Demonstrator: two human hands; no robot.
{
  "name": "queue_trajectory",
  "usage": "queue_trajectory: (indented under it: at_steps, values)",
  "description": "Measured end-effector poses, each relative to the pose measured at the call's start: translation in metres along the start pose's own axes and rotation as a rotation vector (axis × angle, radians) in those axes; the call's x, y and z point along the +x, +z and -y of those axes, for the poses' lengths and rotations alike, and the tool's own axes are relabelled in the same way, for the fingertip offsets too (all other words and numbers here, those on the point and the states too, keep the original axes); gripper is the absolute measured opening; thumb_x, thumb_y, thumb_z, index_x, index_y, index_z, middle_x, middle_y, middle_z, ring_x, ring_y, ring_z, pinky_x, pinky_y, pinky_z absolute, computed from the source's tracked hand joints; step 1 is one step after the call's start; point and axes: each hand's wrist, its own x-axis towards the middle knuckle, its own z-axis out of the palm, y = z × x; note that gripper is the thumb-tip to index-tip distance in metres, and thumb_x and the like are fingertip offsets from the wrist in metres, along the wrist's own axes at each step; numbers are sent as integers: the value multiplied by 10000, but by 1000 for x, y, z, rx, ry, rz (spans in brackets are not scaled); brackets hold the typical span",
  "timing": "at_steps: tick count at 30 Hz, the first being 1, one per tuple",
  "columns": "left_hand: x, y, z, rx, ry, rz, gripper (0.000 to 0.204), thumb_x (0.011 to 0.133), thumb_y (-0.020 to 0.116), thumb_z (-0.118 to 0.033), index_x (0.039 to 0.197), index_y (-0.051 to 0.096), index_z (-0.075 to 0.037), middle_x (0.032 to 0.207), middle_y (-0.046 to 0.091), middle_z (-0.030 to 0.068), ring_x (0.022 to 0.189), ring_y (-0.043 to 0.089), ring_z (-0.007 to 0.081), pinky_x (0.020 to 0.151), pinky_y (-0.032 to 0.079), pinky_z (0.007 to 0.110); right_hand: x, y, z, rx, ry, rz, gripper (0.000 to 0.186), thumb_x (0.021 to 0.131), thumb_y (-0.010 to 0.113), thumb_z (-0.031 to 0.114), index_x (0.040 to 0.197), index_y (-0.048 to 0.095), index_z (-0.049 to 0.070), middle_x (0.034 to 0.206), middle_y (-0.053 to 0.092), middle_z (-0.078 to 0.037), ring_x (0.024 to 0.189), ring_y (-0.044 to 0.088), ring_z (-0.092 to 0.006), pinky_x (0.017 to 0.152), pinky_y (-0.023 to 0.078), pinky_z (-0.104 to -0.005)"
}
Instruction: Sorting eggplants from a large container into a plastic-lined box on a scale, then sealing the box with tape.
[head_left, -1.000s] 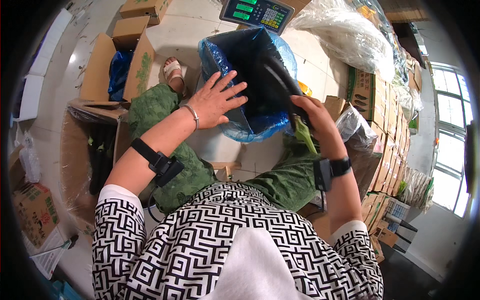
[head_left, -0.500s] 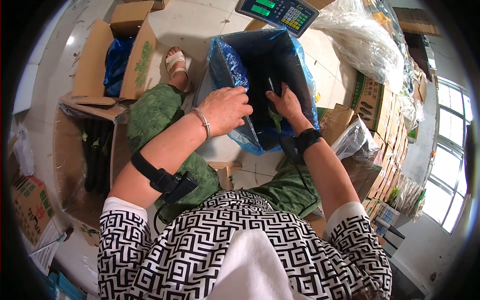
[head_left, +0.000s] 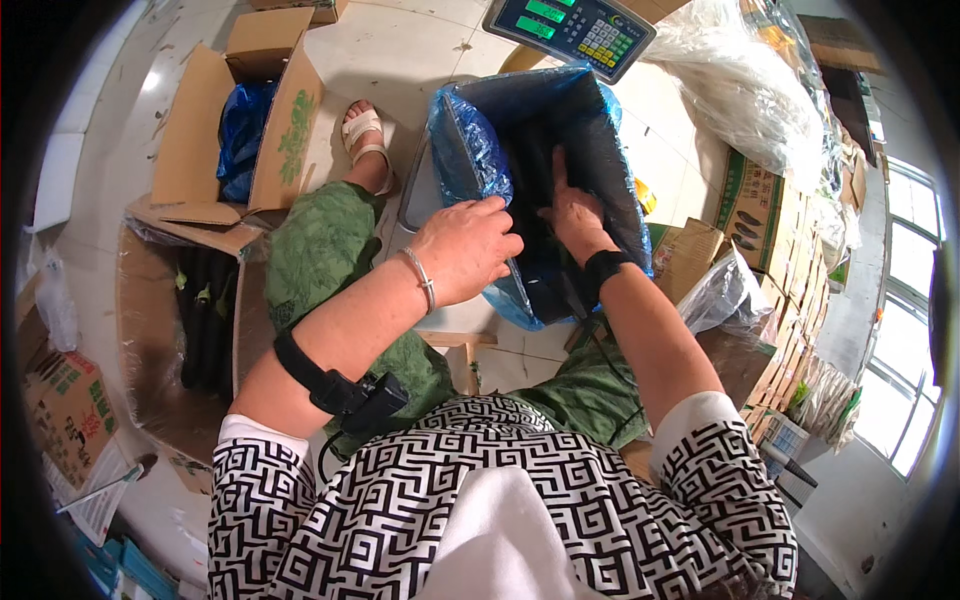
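Note:
A box lined with blue plastic (head_left: 470,150) stands in front of me, its inside dark. My left hand (head_left: 465,248) is closed over the box's left rim with bent fingers. Reaching down into the box, my right hand (head_left: 580,215) has its index finger stretched out and the thumb apart, with nothing visible in its grip. Long dark shapes, likely eggplants, lie in shadow below it and are hard to make out. At my left, an open carton (head_left: 150,340) holds several dark eggplants (head_left: 207,320) with green stems.
A digital scale display (head_left: 570,30) stands beyond the box. Another open carton (head_left: 180,130) with a blue liner is at the far left. Clear plastic sheeting (head_left: 730,100) and stacked cartons (head_left: 790,270) line the right side. My sandaled foot (head_left: 365,135) is left of the box.
The eggplant with a green stem beside my right hand no longer shows there. My right hand's index finger now points deeper into the box. My left hand stays at the rim; the whole view has shifted slightly.

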Motion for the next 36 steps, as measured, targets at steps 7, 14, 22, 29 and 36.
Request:
queue_trajectory:
  at_steps: [7,14,22,29,36]
  values:
    - [17,7,-2,203,244,-42,81,731,558,-170,739,604,-104,797,563,41,879,521,215,794,456,328,22,51,-41,133,-88,-271,766,918,451,211,1472,-75,155,1198,527,-307,994,597,-410,902,465,-461]
    - [5,46,-1,-59,106,29,271,795,628,-211,1013,602,-52,1031,573,94,1131,476,282,944,421,361,6,33,-30,52,-49,95,985,822,636,373,1469,-67,131,1113,594,-274,1035,599,-370,918,455,-430]
    - [2,30,14,-126,171,-19,273,824,600,-214,1052,624,-65,1203,553,127,1149,511,295,985,403,370,-95,-118,-53,340,-585,-140,604,841,591,475,1287,505,77,1177,589,-192,1099,566,-330,946,432,-390]
    - [-61,-151,-91,-298,68,-411,291,827,660,-147,1102,629,-54,1125,638,77,1039,577,155,921,440,302,-302,-250,-96,853,-788,-965,535,772,710,72,1273,522,73,1007,650,-61,939,605,-154,853,465,-297]
    - [-137,-277,-300,174,877,-1088,1136,633,766,-572,1446,156,-64,1406,373,184,1310,358,317,1081,258,455,-428,-242,-90,784,-858,-1613,770,863,536,551,1302,411,-68,1086,616,-176,978,607,-245,934,424,-364]
